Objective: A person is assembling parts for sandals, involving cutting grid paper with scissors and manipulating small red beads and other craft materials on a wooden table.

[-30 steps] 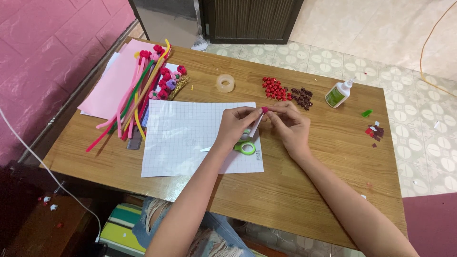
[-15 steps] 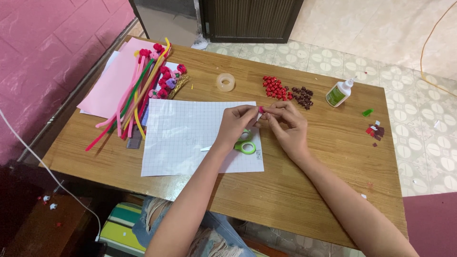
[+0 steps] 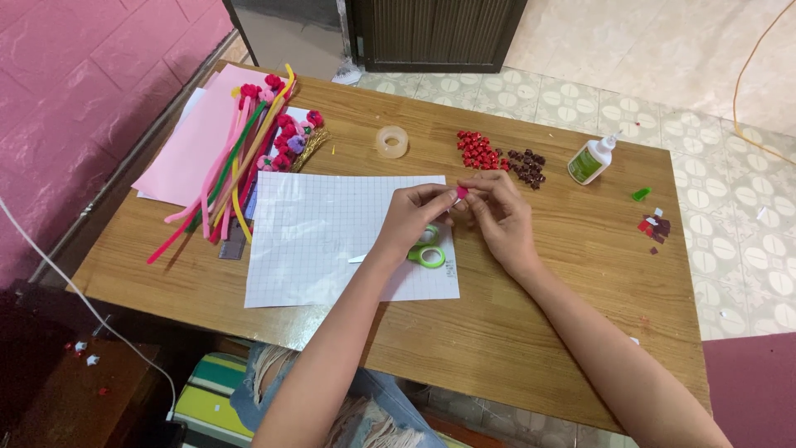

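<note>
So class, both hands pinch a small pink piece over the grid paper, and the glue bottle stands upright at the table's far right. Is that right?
Not quite. The head view shows the glue bottle lying on its side, not upright. The rest holds: the left hand and right hand pinch the pink piece over the grid paper.

Tiny pink paper piece [image 3: 461, 192], pinched betw. both hands' fingers [image 3: 448, 199], above grid sheet's edge.

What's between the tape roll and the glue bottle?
Head view: between tape roll and glue bottle lie red pieces, then dark maroon pieces.
</note>
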